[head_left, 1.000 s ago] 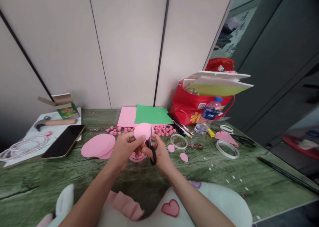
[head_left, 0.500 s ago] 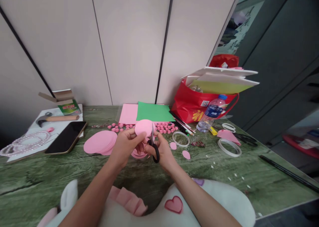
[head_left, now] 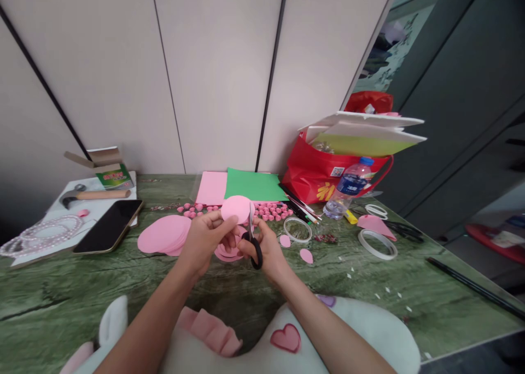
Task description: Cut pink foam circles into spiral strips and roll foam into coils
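Note:
Between the thumb and fingers of my left hand (head_left: pixel 209 234) is a pink paper circle (head_left: pixel 235 208), held up over the table. My right hand (head_left: pixel 264 248) grips black-handled scissors (head_left: pixel 256 252), fingers in the loops. Their blades point upward at the right edge of the circle; whether they cut into it is hard to make out. Under my hands lies a pile of pink paper pieces (head_left: pixel 227 255), partly hidden. To the left is a stack of larger pink paper rounds (head_left: pixel 163 234). Small pink cut pieces (head_left: pixel 306 256) rest to the right.
Rows of pink beads (head_left: pixel 275 211) lie behind my hands, before green paper (head_left: pixel 256 185). A phone (head_left: pixel 109 226) and hammer (head_left: pixel 102 195) are left. At right stand a bottle (head_left: pixel 348 191) and red bag (head_left: pixel 305 169), with tape rolls (head_left: pixel 378 245) nearby. A plush toy (head_left: pixel 361 330) is in front.
Almost nothing differs. The pink circle and both hands have shifted very slightly, with the scissors still at the circle's right edge.

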Tool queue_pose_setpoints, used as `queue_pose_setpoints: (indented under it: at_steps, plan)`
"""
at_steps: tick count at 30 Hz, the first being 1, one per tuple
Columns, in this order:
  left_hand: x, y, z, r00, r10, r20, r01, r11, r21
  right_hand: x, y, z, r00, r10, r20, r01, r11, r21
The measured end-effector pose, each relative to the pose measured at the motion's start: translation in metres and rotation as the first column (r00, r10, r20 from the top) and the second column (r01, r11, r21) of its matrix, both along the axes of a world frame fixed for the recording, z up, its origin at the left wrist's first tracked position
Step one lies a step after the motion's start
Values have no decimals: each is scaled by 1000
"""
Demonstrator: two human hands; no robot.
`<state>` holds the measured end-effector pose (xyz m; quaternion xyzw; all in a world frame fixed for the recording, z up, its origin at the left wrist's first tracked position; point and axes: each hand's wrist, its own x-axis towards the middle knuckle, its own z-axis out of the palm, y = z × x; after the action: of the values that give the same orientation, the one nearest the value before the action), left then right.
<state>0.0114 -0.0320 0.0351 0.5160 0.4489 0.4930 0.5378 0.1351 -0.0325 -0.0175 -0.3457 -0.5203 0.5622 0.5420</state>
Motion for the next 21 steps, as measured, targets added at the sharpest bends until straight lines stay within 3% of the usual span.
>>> queue_pose_setpoints:
  at_steps: [15,21]
  plan:
    - [3,0,-1,991,84,108,-91,994,62,-5,-4,-1,999,30,-34,-32,999,-40]
    - [2,1,-3,987,151,62,-157,980,118,-9,-5,-3,998,53,-37,-55,997,-48]
